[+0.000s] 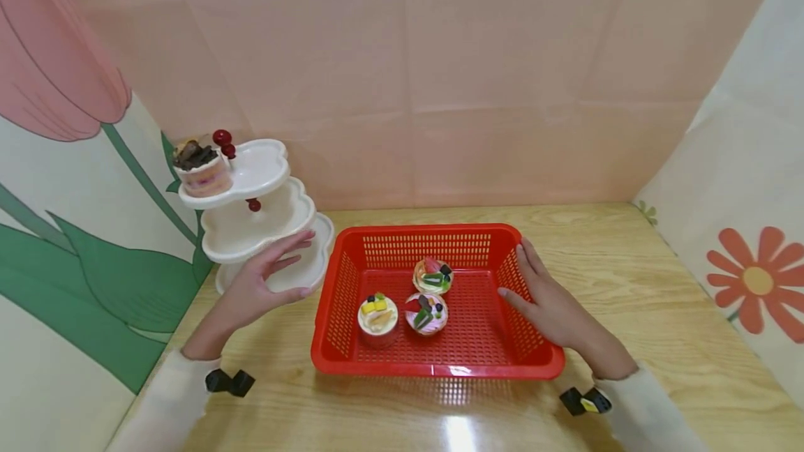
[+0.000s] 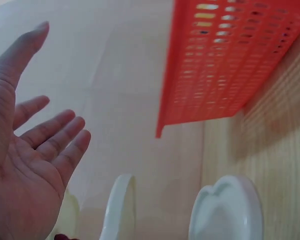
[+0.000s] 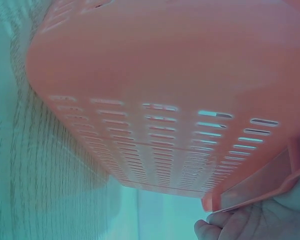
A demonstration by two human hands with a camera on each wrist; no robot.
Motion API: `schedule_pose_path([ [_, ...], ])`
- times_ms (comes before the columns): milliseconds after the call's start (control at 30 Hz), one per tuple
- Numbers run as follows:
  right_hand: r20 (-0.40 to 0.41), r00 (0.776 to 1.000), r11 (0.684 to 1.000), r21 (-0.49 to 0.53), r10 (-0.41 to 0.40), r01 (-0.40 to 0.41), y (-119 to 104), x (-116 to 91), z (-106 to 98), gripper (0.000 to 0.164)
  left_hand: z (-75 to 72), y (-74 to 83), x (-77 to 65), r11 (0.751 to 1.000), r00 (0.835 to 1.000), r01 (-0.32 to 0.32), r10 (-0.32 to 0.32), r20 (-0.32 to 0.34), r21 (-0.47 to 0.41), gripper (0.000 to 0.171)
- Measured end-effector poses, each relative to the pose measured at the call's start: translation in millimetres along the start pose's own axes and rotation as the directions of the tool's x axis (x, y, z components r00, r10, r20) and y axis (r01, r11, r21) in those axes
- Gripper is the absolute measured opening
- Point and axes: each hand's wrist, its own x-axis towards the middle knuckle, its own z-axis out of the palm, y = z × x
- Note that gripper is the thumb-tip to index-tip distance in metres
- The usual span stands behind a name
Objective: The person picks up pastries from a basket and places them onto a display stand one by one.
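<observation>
A red plastic basket [image 1: 435, 371] with slotted walls stands on the table. Three toy cupcakes sit inside: a yellow-topped one [image 1: 377, 316], a pink-creamed one [image 1: 426, 314] and one with strawberry and kiwi [image 1: 433, 276]. My right hand [image 1: 553, 305] rests along the basket's right rim, fingers stretched along the edge, thumb over the inside. In the right wrist view its fingertips [image 3: 208, 231] are right at the rim. My left hand [image 1: 254, 291] is held up left of the basket, thumb spread from the fingers, holding nothing. It overlaps the lower tiers of a white stand [image 1: 257, 218] in the head view.
The three-tier stand has cloud-shaped plates and dark red balls on its post. A toy cake [image 1: 204, 169] with dark topping sits on its top plate. A pink backdrop [image 1: 471, 89] closes off the back, and printed flower cloths [image 1: 754, 284] flank the wooden table [image 1: 597, 250].
</observation>
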Motion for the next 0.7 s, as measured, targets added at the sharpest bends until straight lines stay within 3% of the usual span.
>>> schedule_pose_path([
  [333, 0.003, 1.0, 0.998, -0.066, -0.015, 0.015, -1.4, -0.5, -0.9, 0.093, 25.9, -5.6, 1.8, 0.998, 0.996, 0.018, -0.023, 0.084, 0.067, 0.083],
  [533, 0.01, 1.0, 0.994, -0.109, -0.027, 0.028, -1.6, -2.3, -3.6, 0.093, 34.7, -2.5, 6.3, 0.974, 0.991, -0.03, 0.001, 0.131, 0.223, 0.082],
  [700, 0.022, 0.999, 0.992, -0.119, -0.033, 0.036, -2.5, 0.4, -4.2, 0.093, 40.1, 2.5, 7.4, 0.96, 0.983, 0.011, -0.062, 0.175, 0.279, 0.085],
])
